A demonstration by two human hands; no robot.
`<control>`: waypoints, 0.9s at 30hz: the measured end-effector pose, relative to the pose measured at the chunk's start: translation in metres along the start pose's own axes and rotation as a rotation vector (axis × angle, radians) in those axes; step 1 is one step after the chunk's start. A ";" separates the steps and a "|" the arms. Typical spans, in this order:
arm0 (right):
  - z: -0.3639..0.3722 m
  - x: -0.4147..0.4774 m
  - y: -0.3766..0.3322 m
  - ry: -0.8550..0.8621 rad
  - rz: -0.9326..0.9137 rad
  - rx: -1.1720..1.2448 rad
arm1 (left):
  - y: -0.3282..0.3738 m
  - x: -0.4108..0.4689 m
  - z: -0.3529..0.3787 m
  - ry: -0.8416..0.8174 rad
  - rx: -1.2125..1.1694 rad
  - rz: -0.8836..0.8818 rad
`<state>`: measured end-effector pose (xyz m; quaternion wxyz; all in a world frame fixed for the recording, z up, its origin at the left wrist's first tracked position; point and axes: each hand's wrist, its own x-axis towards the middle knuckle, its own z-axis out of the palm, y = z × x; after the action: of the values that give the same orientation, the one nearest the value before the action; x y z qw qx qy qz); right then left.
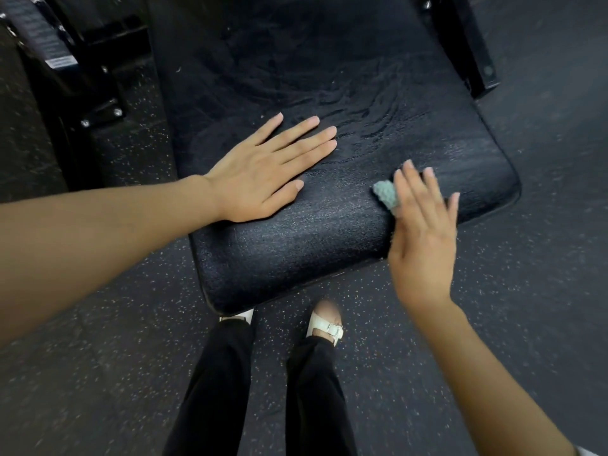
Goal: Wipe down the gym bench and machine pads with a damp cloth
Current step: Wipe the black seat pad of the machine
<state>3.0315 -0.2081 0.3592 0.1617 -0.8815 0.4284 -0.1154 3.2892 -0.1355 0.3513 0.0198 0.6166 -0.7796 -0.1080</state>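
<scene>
A small blue-green cloth (384, 191) sits on the near right part of a black bench pad (316, 235), pressed down by the person's right hand (422, 238), whose fingers lie straight and slightly spread over it. Only one bunched corner of the cloth shows to the left of the fingers, and the thumb is hidden, so it cannot be told whether it hooks the fabric. The hand is blurred. The left hand (263, 172) lies flat and wide on the pad's left side, palm down, holding nothing and apparently bracing. Wet swirls glisten across the far and middle of the pad, while the near strip and rounded front edge look duller, suggesting they are the part left to wipe. Beyond the pad, black steel frame members (98, 77) stand at far left and a bracket (473, 54) at far right. Below, white buckled sandals (325, 324) and black trousers (210, 390) stand on speckled rubber flooring (108, 340). The risks from here: a cloth bunched this small could slip out from under flat fingers and drop off the pad's edge, and the bracing palm could skid on the wet vinyl or leave its own patch unwiped.
</scene>
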 end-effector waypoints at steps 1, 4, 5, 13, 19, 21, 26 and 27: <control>0.000 0.002 0.003 0.015 0.018 0.005 | 0.002 0.001 0.000 0.002 0.001 0.003; 0.007 -0.001 -0.009 0.102 0.110 0.054 | 0.006 0.004 0.002 0.006 0.002 0.008; 0.010 -0.004 -0.017 0.127 0.148 0.075 | 0.007 0.005 0.002 0.006 0.000 0.013; 0.036 -0.048 -0.086 0.006 -0.028 0.110 | 0.013 0.013 0.001 -0.008 0.003 0.037; 0.030 -0.052 -0.072 -0.074 -0.226 0.068 | 0.015 0.019 0.000 -0.027 -0.004 0.047; 0.025 -0.046 -0.050 -0.088 -0.218 0.027 | 0.016 0.021 -0.001 -0.025 -0.013 0.056; 0.002 -0.020 0.015 0.006 -0.077 0.003 | 0.021 0.027 -0.001 -0.024 -0.025 0.053; -0.003 -0.013 0.028 0.017 -0.045 -0.017 | 0.021 0.028 -0.001 -0.028 -0.023 0.050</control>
<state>3.0025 -0.2147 0.3508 0.1480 -0.8913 0.4107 -0.1227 3.2624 -0.1579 0.3535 0.0188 0.5951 -0.7937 -0.1249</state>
